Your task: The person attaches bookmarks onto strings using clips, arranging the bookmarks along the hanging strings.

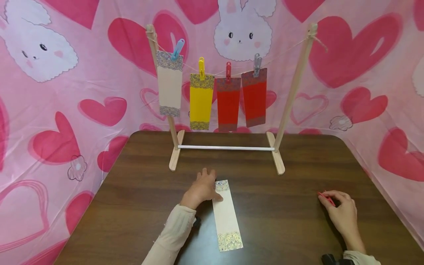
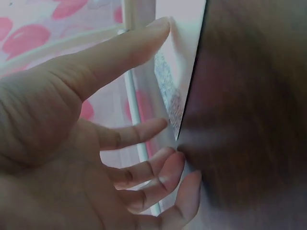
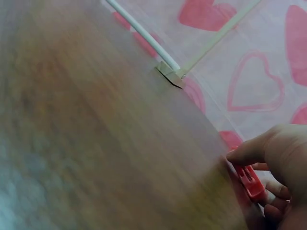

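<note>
A white paper strip (image 1: 226, 213) with lace-patterned ends lies on the table near its middle. My left hand (image 1: 202, 188) is over the far end of the strip's left edge, thumb stretched across the paper and the other fingers spread and loosely bent. In the left wrist view, the thumb overlaps the white strip (image 2: 184, 28), while the fingertips are right at the tabletop near its corner. Off to the right, my right hand (image 1: 341, 213) pinches a red clothespin (image 1: 327, 199) between thumb and fingers, low over the table. The right wrist view shows the same red clothespin (image 3: 250, 184) under the thumb.
A wooden stand (image 1: 293, 88) with a white crossbar (image 1: 228, 148) stands at the table's back. From its string, clothespins hold a white strip (image 1: 170, 88), a yellow strip (image 1: 201, 105) and two red strips (image 1: 228, 103). Behind hangs a pink heart-patterned cloth (image 1: 109, 88).
</note>
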